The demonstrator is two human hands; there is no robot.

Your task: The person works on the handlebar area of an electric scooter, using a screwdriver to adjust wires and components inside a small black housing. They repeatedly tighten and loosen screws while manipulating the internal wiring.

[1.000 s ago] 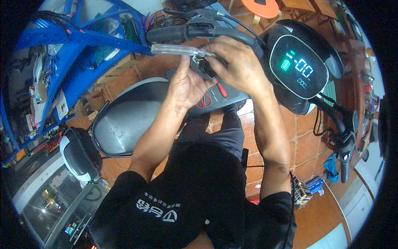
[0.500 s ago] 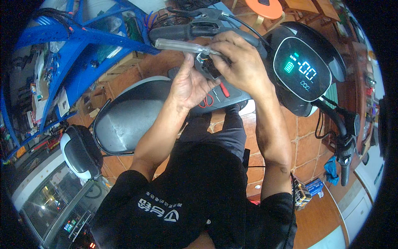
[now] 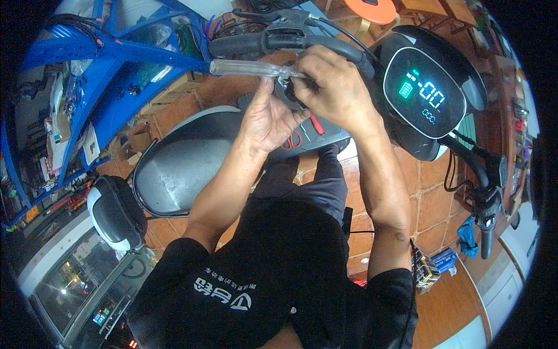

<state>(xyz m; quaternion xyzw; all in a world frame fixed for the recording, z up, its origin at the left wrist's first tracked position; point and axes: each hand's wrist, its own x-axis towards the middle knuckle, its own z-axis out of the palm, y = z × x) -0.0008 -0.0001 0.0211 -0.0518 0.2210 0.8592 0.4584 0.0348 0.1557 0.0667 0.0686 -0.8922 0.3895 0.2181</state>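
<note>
My right hand (image 3: pixel 332 86) is closed, its fingertips pinching the shaft end of a screwdriver with a clear handle (image 3: pixel 241 68). The handle points left, nearly level, across the top of my left thumb. Palm up, my left hand (image 3: pixel 264 121) supports a small dark housing (image 3: pixel 286 92) with bits of wire showing in it. My right fingers press close to that housing and hide much of it, along with the screwdriver's tip. Just beyond both hands runs the scooter's handlebar grip (image 3: pixel 247 45) with its brake lever (image 3: pixel 256 15).
A lit scooter display (image 3: pixel 424 93) stands at the right. Below my hands, red-handled scissors (image 3: pixel 293 139) and a red-handled tool (image 3: pixel 317 124) lie on the footboard (image 3: pixel 308 144). The black seat (image 3: pixel 186 163) is at left, near a blue shelf frame (image 3: pixel 110 75). An orange stool (image 3: pixel 372 11) stands far back.
The screwdriver's handle has shifted slightly left and tilted a little more level. My right fingers have curled in closer over the housing. My left hand stays almost where it was.
</note>
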